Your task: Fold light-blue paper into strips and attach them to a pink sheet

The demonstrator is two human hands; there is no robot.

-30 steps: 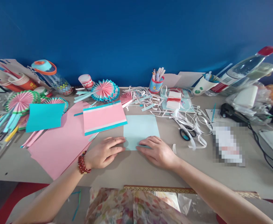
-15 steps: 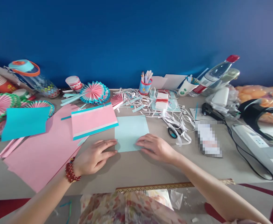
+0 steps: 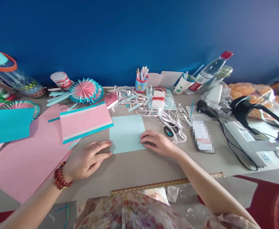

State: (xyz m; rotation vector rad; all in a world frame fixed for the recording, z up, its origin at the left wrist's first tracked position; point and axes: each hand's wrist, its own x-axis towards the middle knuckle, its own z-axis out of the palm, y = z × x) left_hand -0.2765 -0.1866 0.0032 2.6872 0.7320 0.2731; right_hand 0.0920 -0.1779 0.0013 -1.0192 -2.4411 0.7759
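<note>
A pale blue paper sheet (image 3: 127, 132) lies flat on the grey table (image 3: 129, 171) in front of me. My left hand (image 3: 88, 160), with a red bead bracelet on its wrist, rests at the sheet's left edge, fingers apart and fingertips touching it. On the right edge lies my right hand (image 3: 157, 143), palm down with fingers spread. Behind the left hand is a pink sheet with blue and white bands (image 3: 87, 122). Scissors (image 3: 170, 130) lie among white strips beyond my right hand.
Larger pink sheets (image 3: 31, 159) and a teal sheet (image 3: 8, 125) cover the left. Behind are folded paper rosettes (image 3: 87, 90), a pen cup (image 3: 141, 84) and bottles (image 3: 209, 71). A phone (image 3: 202, 136) and a power strip (image 3: 249, 138) sit at right.
The view has shifted to the right, so the table items appear further left. My right hand sits slightly further right on the pale blue sheet's edge; my left fingertips remain at its left edge.
</note>
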